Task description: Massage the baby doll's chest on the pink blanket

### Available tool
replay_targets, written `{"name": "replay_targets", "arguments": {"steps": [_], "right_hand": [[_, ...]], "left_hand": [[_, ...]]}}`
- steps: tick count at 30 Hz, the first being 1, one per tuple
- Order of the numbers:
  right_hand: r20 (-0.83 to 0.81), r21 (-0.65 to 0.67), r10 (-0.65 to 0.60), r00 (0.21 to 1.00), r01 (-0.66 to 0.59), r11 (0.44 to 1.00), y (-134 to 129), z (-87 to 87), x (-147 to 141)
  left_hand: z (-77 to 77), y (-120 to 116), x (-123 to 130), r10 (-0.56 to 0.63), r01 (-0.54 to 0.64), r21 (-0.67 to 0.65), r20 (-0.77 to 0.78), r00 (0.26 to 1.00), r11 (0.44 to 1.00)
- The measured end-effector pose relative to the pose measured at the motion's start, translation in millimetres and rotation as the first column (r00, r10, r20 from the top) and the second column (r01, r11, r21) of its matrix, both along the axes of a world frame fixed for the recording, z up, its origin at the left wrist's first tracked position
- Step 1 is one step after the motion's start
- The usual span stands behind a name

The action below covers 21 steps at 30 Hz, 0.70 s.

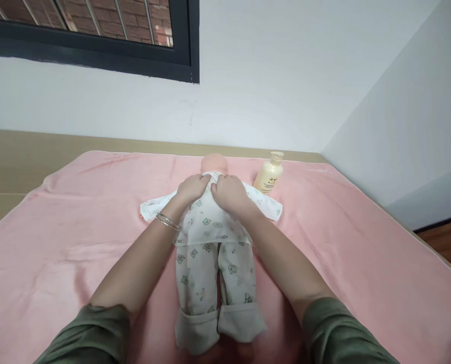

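A baby doll with a smooth bald head (214, 164) lies stretched out, its feet towards me. It wears a white printed top (206, 222) and matching pants (198, 273) with the cuffs folded up. My left hand (192, 188) is closed on the top near the collar, on the left side of the neck. Opposite it, my right hand (231, 193) pinches the cloth just right of the collar. The fingertips are partly hidden behind the hands. Both sleeves of the top spread out sideways. The doll's feet are mostly in shadow at the bottom.
A pink blanket (107, 217) covers most of the wooden surface (28, 156). A pale yellow pump bottle (270, 174) stands right of the doll's head. Behind is a white wall (267, 91) with a dark-framed window (183, 45); another wall closes the right side.
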State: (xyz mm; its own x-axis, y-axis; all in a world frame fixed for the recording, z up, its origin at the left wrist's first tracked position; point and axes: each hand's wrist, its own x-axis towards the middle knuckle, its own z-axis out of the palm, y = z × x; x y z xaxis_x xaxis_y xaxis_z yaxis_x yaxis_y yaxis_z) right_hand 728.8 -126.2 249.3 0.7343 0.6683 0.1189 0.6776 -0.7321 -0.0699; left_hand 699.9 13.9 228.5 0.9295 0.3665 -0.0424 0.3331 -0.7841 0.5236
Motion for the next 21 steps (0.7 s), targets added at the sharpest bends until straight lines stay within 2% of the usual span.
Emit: {"name": "replay_targets", "arguments": {"steps": [3,6,8,10,13,16,18,21], "right_hand": [[-0.259,0.095,-0.06,0.964,0.087,0.992,-12,-1.1,25],[-0.434,0.159,-0.097,0.896,0.182,0.97,-23,-3.9,46],[-0.42,0.149,-0.099,0.902,0.176,0.973,-24,-4.5,49],[-0.324,0.09,-0.089,0.942,0.124,0.988,-21,-3.4,42],[-0.132,-0.001,-0.051,0.99,0.051,0.999,-11,-1.5,22],[0.008,-0.018,0.007,1.0,-0.007,1.0,-3,-2.3,6],[0.003,0.009,-0.001,1.0,0.001,1.0,-2,-3.5,5],[-0.179,0.092,-0.073,0.981,0.091,0.992,-7,-5.0,19]], "left_hand": [[9.0,-15,-9,-0.003,0.002,0.159,0.009,1.0,0.987],[21.5,-34,-19,-0.087,0.078,0.277,0.02,0.996,0.958],[25.2,-39,-21,-0.109,0.101,0.275,0.012,0.994,0.956],[22.5,-36,-18,-0.082,0.074,0.249,0.02,0.996,0.966],[10.3,-18,-8,-0.029,0.024,0.152,0.031,0.999,0.988],[-0.9,0,0,-0.04,0.039,0.035,0.029,0.999,0.999],[-4.4,5,2,-0.041,0.04,0.013,0.045,0.998,0.999],[-4.5,4,1,-0.014,0.012,0.043,0.052,0.999,0.999]]}}
